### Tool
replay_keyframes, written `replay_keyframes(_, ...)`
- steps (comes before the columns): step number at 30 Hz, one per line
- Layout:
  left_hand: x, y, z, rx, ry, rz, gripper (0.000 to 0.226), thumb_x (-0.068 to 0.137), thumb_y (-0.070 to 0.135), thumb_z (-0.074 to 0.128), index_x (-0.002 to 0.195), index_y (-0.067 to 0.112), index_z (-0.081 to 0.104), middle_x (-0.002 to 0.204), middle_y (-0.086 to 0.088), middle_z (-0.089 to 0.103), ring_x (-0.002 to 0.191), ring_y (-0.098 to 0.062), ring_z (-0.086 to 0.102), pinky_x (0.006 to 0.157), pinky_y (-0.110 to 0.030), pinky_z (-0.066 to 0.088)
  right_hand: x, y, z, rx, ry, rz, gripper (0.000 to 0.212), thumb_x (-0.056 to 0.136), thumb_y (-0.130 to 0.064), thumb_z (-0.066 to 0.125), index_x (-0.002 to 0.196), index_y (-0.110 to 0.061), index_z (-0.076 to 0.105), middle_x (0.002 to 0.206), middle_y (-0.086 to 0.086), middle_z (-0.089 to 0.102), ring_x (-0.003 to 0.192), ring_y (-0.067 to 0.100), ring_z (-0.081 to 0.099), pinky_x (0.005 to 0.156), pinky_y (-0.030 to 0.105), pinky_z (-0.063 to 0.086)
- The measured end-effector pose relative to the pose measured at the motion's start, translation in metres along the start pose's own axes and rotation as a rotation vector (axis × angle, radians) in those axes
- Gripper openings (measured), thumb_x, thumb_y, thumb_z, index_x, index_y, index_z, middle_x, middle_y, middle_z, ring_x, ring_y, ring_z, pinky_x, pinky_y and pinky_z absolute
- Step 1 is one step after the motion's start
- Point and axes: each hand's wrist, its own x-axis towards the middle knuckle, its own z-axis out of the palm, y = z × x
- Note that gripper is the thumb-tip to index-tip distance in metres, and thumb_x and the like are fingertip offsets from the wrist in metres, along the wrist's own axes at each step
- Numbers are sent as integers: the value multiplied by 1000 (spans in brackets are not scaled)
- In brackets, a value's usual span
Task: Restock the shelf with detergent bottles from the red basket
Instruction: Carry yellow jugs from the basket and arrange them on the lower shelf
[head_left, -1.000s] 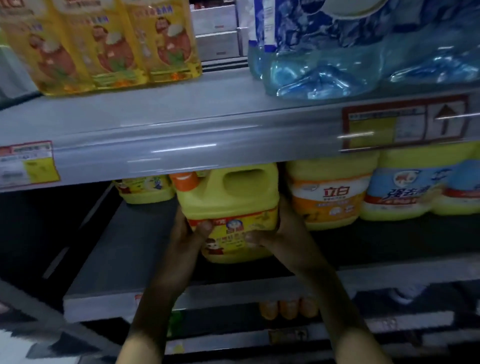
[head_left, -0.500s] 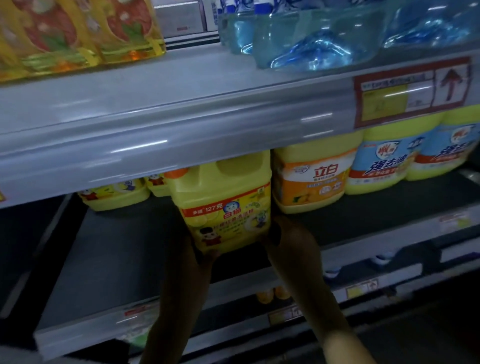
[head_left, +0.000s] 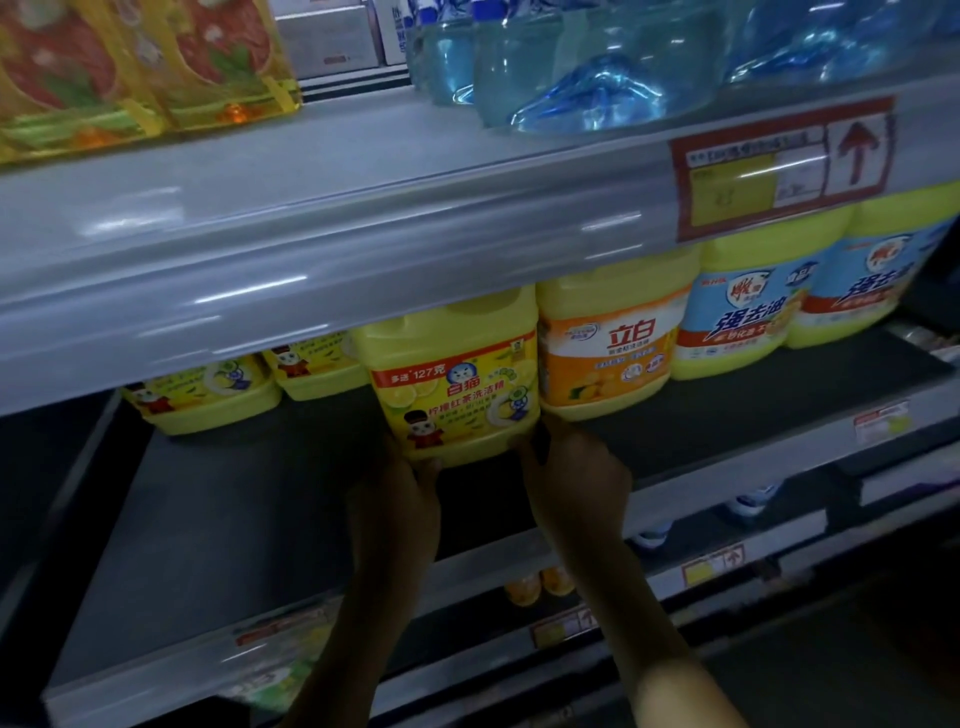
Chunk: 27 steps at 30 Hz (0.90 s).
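A yellow detergent bottle (head_left: 457, 384) with a red-banded lemon label stands on the dark middle shelf (head_left: 218, 519), its top hidden by the shelf above. My left hand (head_left: 397, 499) holds its lower left corner, fingers curled under the base edge. My right hand (head_left: 571, 478) grips its lower right corner. The bottle sits right beside an orange-labelled yellow bottle (head_left: 608, 348). The red basket is out of view.
Two matching yellow bottles (head_left: 208, 395) stand further back on the left. Blue-labelled yellow bottles (head_left: 753, 312) fill the right. The grey upper shelf edge (head_left: 311, 249) overhangs, carrying oil bottles (head_left: 130, 67) and water bottles (head_left: 571, 67). Bare shelf lies left of my hands.
The bottle has gone further back onto the shelf, and both hands have slid from its sides down to its bottom corners. The camera has shifted slightly.
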Motion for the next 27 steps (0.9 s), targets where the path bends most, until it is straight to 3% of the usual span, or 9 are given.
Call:
replay_keyframes(5,-7,9,-2,186,8,-9,38,94,26,64,126,7,56,115,-15,66,105,-34,63,78,-40,50,2,3,4,22,8,-10,32,96,-51,55,116,-27,63,106,-3,73,97,23,70,76,32,49)
replay_keyframes(8,-8,12,-2,186,7,-33,37,94,27,62,125,7,56,113,-16,66,104,-35,64,77,-41,51,2,3,6,15,34,-13,31,96,-49,56,116,-26,63,106,-2,73,97,23,69,72,31,44)
replay_keyframes(13,-13,17,-7,121,30,-24,37,92,26,66,124,10,56,111,-13,68,102,-32,65,73,-35,49,2,3,9,5,43,-9,29,97,-47,54,115,-26,63,105,-1,73,97,24,69,75,32,49)
replay_keyframes(24,-12,15,-9,213,-28,-2,36,95,35,59,120,10,52,110,-13,66,99,-33,65,76,-43,55,1,7,15,-31,119,-69,31,96,-51,54,114,-27,64,102,0,74,91,26,71,72,34,53)
replay_keyframes(27,-10,11,-10,245,-65,-4,48,95,40,55,129,9,46,110,-13,66,96,-30,66,75,-43,57,0,10,15,9,193,-131,28,97,-44,56,111,-22,67,99,5,73,90,29,69,69,33,50)
